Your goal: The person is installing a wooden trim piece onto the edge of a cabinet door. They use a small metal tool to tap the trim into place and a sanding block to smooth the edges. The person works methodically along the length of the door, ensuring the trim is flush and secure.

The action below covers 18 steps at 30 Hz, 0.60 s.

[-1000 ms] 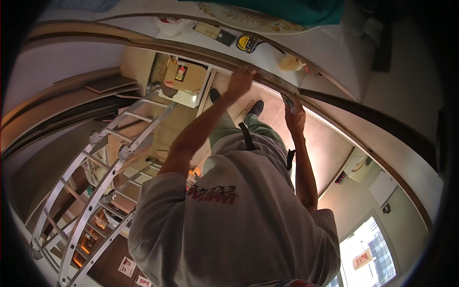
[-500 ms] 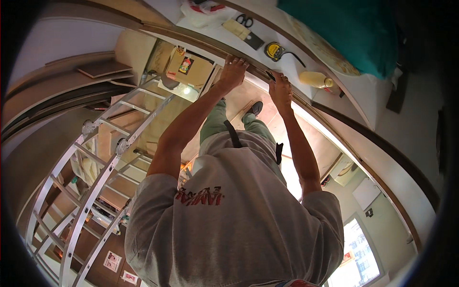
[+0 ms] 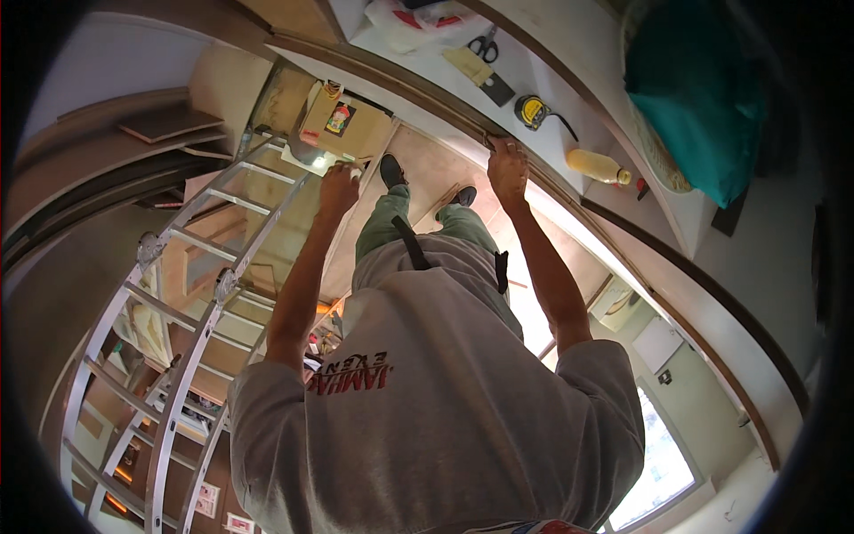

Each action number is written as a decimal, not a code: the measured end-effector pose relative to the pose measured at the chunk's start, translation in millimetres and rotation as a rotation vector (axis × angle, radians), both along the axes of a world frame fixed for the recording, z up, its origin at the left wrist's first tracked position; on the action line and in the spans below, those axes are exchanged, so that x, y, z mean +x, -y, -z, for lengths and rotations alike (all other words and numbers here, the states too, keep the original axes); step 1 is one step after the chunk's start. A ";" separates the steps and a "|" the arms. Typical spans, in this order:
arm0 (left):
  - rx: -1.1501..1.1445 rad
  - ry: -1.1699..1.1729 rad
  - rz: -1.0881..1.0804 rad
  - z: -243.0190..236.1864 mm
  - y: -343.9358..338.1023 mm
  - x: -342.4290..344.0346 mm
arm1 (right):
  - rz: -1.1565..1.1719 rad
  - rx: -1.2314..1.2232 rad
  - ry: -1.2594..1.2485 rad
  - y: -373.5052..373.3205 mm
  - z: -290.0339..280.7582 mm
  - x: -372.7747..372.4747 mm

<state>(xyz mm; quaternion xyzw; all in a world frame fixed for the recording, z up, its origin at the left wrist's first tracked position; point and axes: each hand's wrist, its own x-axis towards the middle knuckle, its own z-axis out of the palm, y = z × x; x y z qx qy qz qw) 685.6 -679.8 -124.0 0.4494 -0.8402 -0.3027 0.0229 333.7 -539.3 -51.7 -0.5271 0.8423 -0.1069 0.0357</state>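
My right hand point(image 3: 508, 171) is at the brown edge strip point(image 3: 463, 125) of the white shelf, its fingers curled against the strip. A small dark thing seems to poke out by its fingertips; I cannot make out its kind. Apart from the shelf, my left hand point(image 3: 340, 187) hangs lower to the left with its fingers curled in. Something small and pale shows at those fingers, too small to name. Nearest to my right hand on the shelf lies a yellow and black tape measure point(image 3: 532, 111), its dark strap trailing right.
On the shelf point(image 3: 427, 67) are black-handled scissors point(image 3: 484, 46), a putty-coloured scraper-like piece point(image 3: 470, 66), a cream bottle point(image 3: 596, 166) and a plastic bag point(image 3: 409, 22). A teal cloth point(image 3: 694, 98) hangs at upper right. An aluminium ladder point(image 3: 178, 347) stands left, near a cardboard box point(image 3: 342, 125).
My left hand has left the shelf edge and moved left and down, its fingers now curled. My right hand has shifted slightly left and now presses against the edge strip.
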 end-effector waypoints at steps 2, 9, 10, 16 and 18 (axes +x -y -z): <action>0.014 0.033 -0.037 6.1 -9.0 32.0 | -0.009 -0.017 0.001 17.5 3.3 17.3; 0.124 -0.129 -0.132 41.3 -25.1 79.9 | -0.158 -0.113 0.044 123.2 21.1 62.5; 0.127 -0.167 -0.134 47.9 -22.6 87.4 | -0.193 -0.126 0.051 131.5 23.7 63.3; 0.330 -0.069 -0.412 50.3 -49.1 140.7 | -0.144 -0.016 0.010 80.9 12.8 40.4; 0.306 -0.039 -0.372 59.5 -54.6 152.2 | -0.159 -0.026 -0.064 119.3 20.6 67.5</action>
